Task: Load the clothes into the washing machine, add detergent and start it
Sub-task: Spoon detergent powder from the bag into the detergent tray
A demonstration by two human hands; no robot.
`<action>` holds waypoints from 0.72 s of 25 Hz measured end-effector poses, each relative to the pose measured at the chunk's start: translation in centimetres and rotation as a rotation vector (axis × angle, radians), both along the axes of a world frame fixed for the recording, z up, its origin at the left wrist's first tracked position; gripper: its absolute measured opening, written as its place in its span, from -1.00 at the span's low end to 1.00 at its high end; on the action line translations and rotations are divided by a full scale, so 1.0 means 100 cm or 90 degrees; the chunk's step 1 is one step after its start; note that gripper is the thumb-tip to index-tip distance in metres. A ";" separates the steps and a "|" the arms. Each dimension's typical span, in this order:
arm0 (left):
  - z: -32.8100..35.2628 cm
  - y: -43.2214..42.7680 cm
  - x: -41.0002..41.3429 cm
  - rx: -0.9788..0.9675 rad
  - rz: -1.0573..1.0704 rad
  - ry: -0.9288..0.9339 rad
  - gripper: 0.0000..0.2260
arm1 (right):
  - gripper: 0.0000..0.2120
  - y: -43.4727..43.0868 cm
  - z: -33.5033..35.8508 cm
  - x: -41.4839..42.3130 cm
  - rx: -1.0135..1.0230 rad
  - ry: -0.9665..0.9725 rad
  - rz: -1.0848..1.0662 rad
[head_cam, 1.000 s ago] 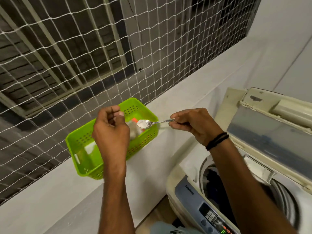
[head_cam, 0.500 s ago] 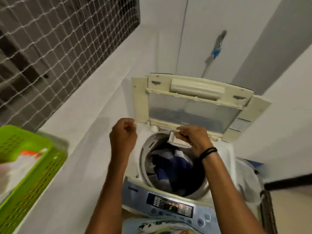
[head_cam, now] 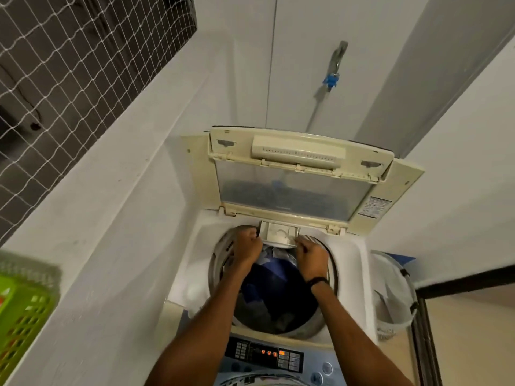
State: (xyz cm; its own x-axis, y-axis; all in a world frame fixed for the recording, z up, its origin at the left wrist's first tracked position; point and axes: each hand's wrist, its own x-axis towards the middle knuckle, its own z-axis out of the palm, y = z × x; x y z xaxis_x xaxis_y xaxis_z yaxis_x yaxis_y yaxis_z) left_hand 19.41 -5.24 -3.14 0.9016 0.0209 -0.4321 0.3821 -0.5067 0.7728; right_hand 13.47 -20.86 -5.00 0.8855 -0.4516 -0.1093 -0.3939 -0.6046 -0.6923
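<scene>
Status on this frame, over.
Left hand and right hand curled at detergent drawer, grips unclear. Clothes loaded, lid up. Nothing in the way.

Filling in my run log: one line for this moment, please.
step: detergent | lid: open | drum: clothes inside | left hand, right hand: at detergent drawer | grips: unclear

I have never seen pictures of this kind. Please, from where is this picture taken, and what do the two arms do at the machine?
The camera sits on a person's head and looks down, so both arms are that person's own. Below is a top-loading washing machine with its lid raised and dark clothes inside. The left hand and the right hand, fingers curled, are at the front corners of the small detergent drawer under the lid. Whether they grip anything is unclear. A green basket stands on the ledge at the left.
</scene>
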 end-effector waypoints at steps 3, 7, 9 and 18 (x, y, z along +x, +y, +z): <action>-0.026 0.000 0.002 0.012 -0.009 0.049 -0.81 | -0.84 0.008 -0.006 -0.007 -0.037 -0.041 0.028; -0.034 0.002 -0.001 0.013 -0.002 0.073 -0.65 | -0.79 0.009 0.003 -0.007 -0.091 -0.107 0.012; -0.019 0.005 -0.004 -0.007 0.021 0.076 -0.59 | -0.81 0.008 0.008 -0.003 -0.011 -0.106 -0.075; 0.117 0.086 -0.046 -0.113 0.206 -0.225 -0.78 | -0.82 0.050 0.097 0.013 0.871 -0.007 -0.183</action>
State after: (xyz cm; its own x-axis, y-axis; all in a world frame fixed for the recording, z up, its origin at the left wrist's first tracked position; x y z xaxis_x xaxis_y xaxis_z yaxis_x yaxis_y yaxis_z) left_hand 14.78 3.39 8.55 0.9527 0.2773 -0.1241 0.1976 -0.2555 0.9464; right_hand 14.82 -15.88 4.66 0.7851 -0.1576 -0.5989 -0.3779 0.6442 -0.6650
